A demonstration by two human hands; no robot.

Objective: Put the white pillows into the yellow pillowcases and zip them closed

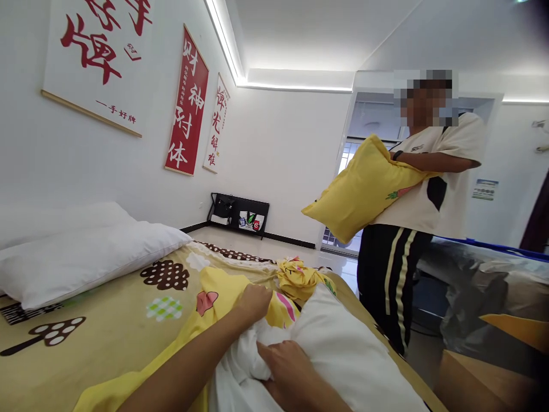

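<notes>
On the patterned bed sheet [115,337] lies a yellow pillowcase [223,289] with a pink print, spread out in front of me. My left hand [254,302] is closed in a fist on its upper part. Bunched white fabric lies just below that fist, running into a plump white pillow [343,337] at the right. My right hand [288,366] grips this white fabric at the pillow's left side, fingers curled and partly hidden. Just beyond my hands sits a crumpled yellow cloth [300,278] with a printed pattern.
Another white pillow [94,252] lies at the bed's left, by the wall. A person [424,177] stands at the right, holding a yellow-covered pillow [364,189]. Cardboard boxes [480,377] and a plastic-covered stack [489,292] are at the right. A black rack [239,214] stands by the far wall.
</notes>
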